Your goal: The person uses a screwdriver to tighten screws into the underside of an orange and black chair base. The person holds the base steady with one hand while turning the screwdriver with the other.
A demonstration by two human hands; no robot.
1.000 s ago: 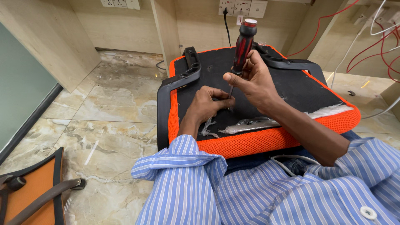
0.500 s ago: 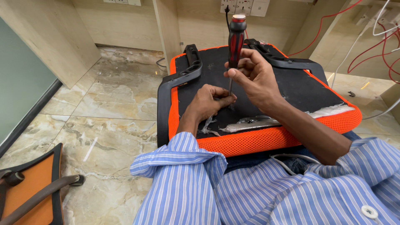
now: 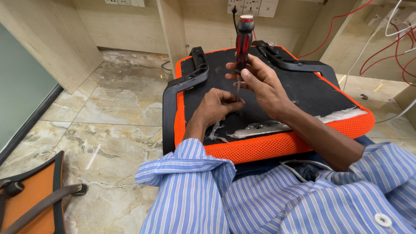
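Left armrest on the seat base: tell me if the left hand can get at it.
Probably yes: the left hand rests on the seat underside right beside the black armrest, nothing between them.

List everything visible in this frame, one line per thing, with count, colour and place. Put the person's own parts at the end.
seat cushion: 1, orange mesh edge with black underside, upside down on the lap
armrest brackets: 2, black, left and far side of the cushion
screwdriver: 1, red and black handle, upright, tip down on the black underside
clear plastic wrap: torn strips, whitish, near edge of the cushion
chair part: 1, orange with black frame, floor at lower left
floor: marble tiles, beige
wall sockets: white, top of frame
cables: several, red and white, upper right
shirt: blue and white stripes
left hand: at the screwdriver tip
right hand: fingers around the shaft
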